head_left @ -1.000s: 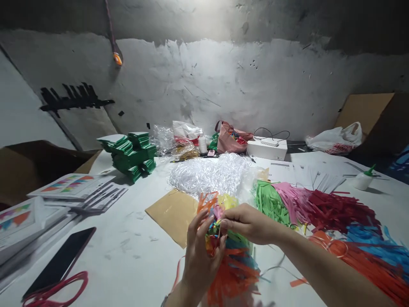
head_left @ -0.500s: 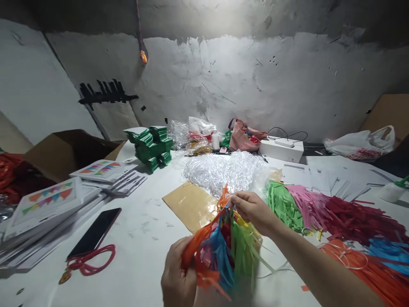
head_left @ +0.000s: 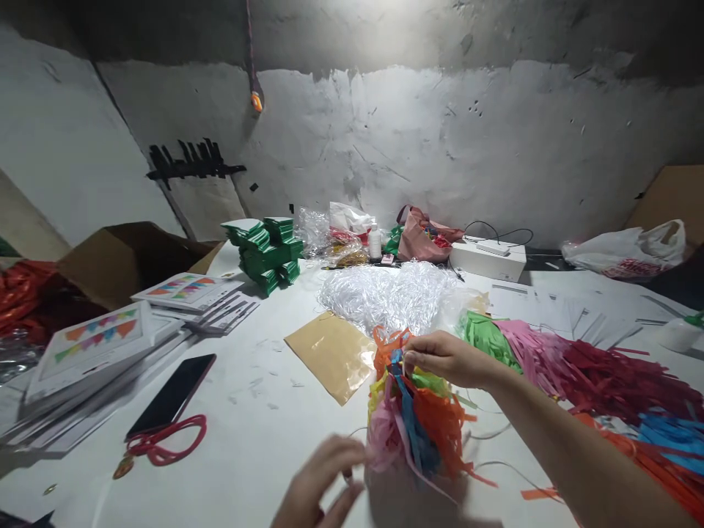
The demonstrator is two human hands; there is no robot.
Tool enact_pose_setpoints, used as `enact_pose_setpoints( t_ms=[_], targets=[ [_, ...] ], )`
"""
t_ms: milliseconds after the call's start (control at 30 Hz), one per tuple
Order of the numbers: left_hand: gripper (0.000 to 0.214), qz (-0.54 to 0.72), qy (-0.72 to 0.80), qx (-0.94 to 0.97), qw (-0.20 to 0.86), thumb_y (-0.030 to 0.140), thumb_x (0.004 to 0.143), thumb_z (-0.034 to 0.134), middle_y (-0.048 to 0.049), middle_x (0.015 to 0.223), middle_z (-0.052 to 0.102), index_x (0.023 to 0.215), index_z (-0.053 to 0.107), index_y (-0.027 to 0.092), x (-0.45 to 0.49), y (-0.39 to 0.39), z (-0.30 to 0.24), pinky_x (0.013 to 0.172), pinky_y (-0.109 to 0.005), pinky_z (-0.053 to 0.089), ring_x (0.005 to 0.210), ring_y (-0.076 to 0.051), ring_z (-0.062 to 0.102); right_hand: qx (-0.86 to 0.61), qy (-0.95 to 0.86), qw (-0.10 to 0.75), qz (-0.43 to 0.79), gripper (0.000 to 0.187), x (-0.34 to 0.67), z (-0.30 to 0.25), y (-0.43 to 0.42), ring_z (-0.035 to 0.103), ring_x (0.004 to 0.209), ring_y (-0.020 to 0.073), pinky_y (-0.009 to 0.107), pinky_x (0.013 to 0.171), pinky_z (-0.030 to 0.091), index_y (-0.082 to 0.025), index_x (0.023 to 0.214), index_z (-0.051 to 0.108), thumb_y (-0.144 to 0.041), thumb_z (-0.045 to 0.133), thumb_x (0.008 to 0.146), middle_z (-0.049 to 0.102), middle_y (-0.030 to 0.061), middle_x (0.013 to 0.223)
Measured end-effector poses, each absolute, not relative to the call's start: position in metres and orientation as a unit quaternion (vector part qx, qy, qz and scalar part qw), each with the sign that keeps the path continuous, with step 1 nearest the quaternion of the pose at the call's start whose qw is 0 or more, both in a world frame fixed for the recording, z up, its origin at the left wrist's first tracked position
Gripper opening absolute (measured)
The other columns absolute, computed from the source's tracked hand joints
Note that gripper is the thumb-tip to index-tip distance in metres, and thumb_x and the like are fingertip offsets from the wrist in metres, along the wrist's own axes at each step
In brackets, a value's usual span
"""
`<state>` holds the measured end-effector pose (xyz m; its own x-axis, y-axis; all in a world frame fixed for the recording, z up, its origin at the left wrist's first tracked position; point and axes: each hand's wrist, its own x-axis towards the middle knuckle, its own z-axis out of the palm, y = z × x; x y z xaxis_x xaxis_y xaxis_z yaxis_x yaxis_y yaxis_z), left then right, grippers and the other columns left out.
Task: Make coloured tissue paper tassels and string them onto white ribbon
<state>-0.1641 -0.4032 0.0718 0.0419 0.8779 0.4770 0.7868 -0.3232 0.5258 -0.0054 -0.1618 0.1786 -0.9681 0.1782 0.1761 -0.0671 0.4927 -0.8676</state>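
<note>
My right hand (head_left: 443,359) pinches the gathered top of a bunch of paper tassels (head_left: 385,433) and holds it up over the table. Pink, blue, orange and yellow-green strips hang down from the pinch, with orange loops at the top. Low on the left of the bunch is my left hand (head_left: 322,480), its fingers apart and nothing in them. Its fingertips are close to the pink strips; whether they touch I cannot tell. Thin white string (head_left: 498,433) trails on the table to the right of the bunch.
Green, pink, dark red tassels (head_left: 594,374) and blue and orange ones lie to the right. Ahead are a brown envelope (head_left: 330,356) and shredded clear film (head_left: 385,293). On the left are a phone (head_left: 173,396), printed packets (head_left: 99,345) and green stacked bundles (head_left: 264,257).
My left hand has let go of the orange strips and opened, staying to the left. The bunch has turned, so pink and orange now face me, while my right hand keeps its pinch.
</note>
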Motion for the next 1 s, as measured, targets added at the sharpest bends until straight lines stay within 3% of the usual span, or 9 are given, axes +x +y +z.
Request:
enact_pose_setpoints(
  t_ms=[133, 233, 300, 400, 500, 600, 733, 867, 1000],
  targets=[
    [0.037, 0.432, 0.523, 0.734, -0.014, 0.017, 0.098, 0.052, -0.0107, 0.118, 0.068, 0.134, 0.049, 0.026, -0.166, -0.353, 0.113, 0.096, -0.042, 0.051, 0.116, -0.026, 0.059, 0.004, -0.882, 0.095, 0.461, 0.04, 0.013, 0.191, -0.171, 0.053, 0.069, 0.0108, 0.024, 0.068, 0.041, -0.015, 0.086, 0.068, -0.047, 0.049, 0.101, 0.061, 0.0001, 0.076],
    [0.013, 0.381, 0.469, 0.797, -0.008, 0.018, 0.097, 0.054, -0.0042, 0.091, 0.073, 0.107, 0.061, 0.024, -0.152, -0.317, 0.134, 0.092, -0.041, 0.047, 0.099, -0.024, 0.062, 0.009, -0.894, 0.098, 0.438, 0.04, 0.027, 0.195, -0.178, 0.054, 0.067, 0.0103, 0.023, 0.066, 0.041, -0.016, 0.086, 0.067, -0.045, 0.046, 0.103, 0.062, -0.0004, 0.075],
    [0.009, 0.371, 0.465, 0.804, -0.023, 0.015, 0.096, 0.055, -0.0007, 0.079, 0.072, 0.095, 0.061, 0.023, -0.147, -0.308, 0.142, 0.089, -0.041, 0.043, 0.084, -0.021, 0.06, -0.007, -0.901, 0.116, 0.418, 0.04, 0.038, 0.195, -0.18, 0.052, 0.065, 0.0101, 0.023, 0.064, 0.039, -0.016, 0.085, 0.066, -0.044, 0.045, 0.103, 0.06, -0.001, 0.072],
    [0.011, 0.384, 0.472, 0.788, -0.092, 0.011, 0.093, 0.057, 0.0019, 0.071, 0.067, 0.096, 0.058, 0.022, -0.148, -0.311, 0.15, 0.085, -0.04, 0.039, 0.068, -0.017, 0.052, -0.044, -0.909, 0.148, 0.387, 0.036, 0.051, 0.195, -0.182, 0.045, 0.061, 0.0097, 0.023, 0.06, 0.035, -0.017, 0.084, 0.066, -0.041, 0.046, 0.103, 0.054, -0.0028, 0.067],
    [0.016, 0.39, 0.498, 0.764, -0.122, 0.01, 0.092, 0.057, 0.0054, 0.066, 0.059, 0.104, 0.057, 0.021, -0.151, -0.319, 0.155, 0.092, -0.043, 0.038, 0.062, -0.015, 0.051, -0.047, -0.911, 0.155, 0.379, 0.036, 0.054, 0.195, -0.185, 0.042, 0.058, 0.0089, 0.023, 0.058, 0.034, -0.017, 0.082, 0.064, -0.039, 0.045, 0.103, 0.051, -0.004, 0.064],
    [0.026, 0.375, 0.499, 0.776, -0.088, 0.015, 0.093, 0.057, 0.0046, 0.067, 0.064, 0.118, 0.058, 0.022, -0.151, -0.321, 0.158, 0.093, -0.045, 0.038, 0.062, -0.016, 0.054, -0.027, -0.913, 0.159, 0.374, 0.037, 0.05, 0.195, -0.192, 0.041, 0.057, 0.0087, 0.023, 0.056, 0.033, -0.017, 0.081, 0.063, -0.04, 0.045, 0.103, 0.05, -0.0045, 0.063],
    [0.015, 0.344, 0.507, 0.79, -0.033, 0.019, 0.096, 0.054, 0.0011, 0.069, 0.065, 0.093, 0.068, 0.024, -0.151, -0.32, 0.159, 0.082, -0.041, 0.043, 0.066, -0.017, 0.054, -0.007, -0.911, 0.168, 0.377, 0.035, 0.048, 0.192, -0.197, 0.04, 0.056, 0.0081, 0.022, 0.056, 0.033, -0.018, 0.082, 0.064, -0.04, 0.046, 0.103, 0.046, -0.0057, 0.062],
    [0.02, 0.37, 0.538, 0.757, -0.037, 0.022, 0.098, 0.05, -0.0036, 0.082, 0.057, 0.093, 0.07, 0.024, -0.154, -0.323, 0.156, 0.071, -0.034, 0.048, 0.078, -0.02, 0.057, -0.011, -0.897, 0.17, 0.409, 0.035, 0.054, 0.185, -0.194, 0.041, 0.058, 0.0084, 0.023, 0.058, 0.034, -0.018, 0.083, 0.065, -0.04, 0.047, 0.103, 0.048, -0.0052, 0.064],
    [0.017, 0.381, 0.517, 0.766, 0.019, 0.018, 0.097, 0.049, -0.0077, 0.103, 0.064, 0.094, 0.065, 0.023, -0.153, -0.321, 0.153, 0.084, -0.037, 0.052, 0.097, -0.022, 0.061, -0.026, -0.886, 0.174, 0.429, 0.038, 0.061, 0.177, -0.193, 0.045, 0.061, 0.0093, 0.023, 0.06, 0.037, -0.018, 0.084, 0.066, -0.044, 0.047, 0.103, 0.051, -0.0039, 0.067]
  ],
)
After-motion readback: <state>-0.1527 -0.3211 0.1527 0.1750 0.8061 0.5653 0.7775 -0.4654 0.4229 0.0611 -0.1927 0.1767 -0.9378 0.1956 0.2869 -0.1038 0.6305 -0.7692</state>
